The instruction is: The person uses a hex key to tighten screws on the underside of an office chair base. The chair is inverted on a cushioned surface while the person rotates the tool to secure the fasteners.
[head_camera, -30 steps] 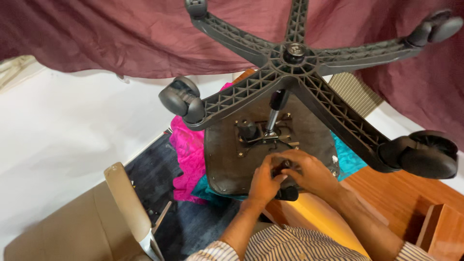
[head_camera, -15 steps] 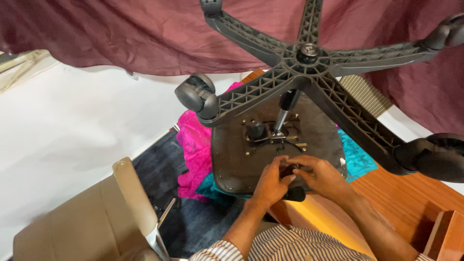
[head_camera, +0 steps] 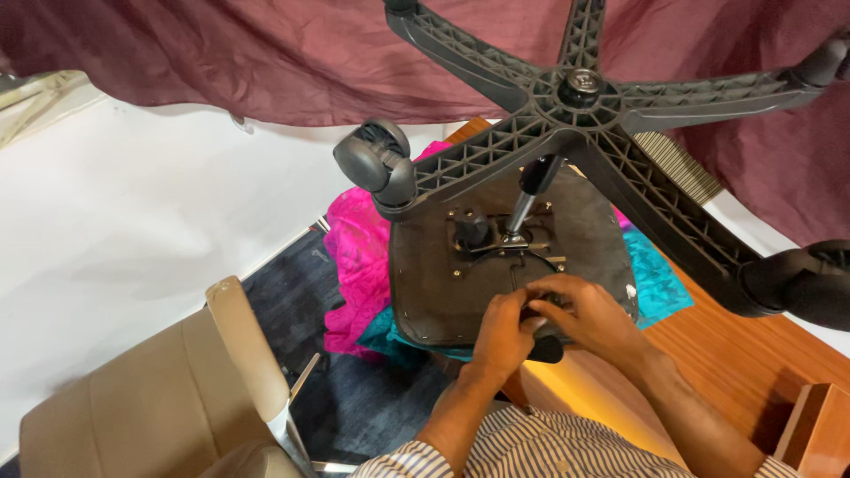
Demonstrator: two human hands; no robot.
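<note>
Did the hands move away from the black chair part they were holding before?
No. Both the left hand and the right hand stay clasped on the black lever at the seat underside's near edge.

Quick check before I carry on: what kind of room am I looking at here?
Probably an office or meeting room used as a repair spot: an upturned office chair lies on a wooden table, a beige chair stands beside it, and there is dark carpet.

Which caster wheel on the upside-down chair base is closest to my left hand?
The grey caster at the left arm's end, above the pink cloth; the others sit farther right.
</note>
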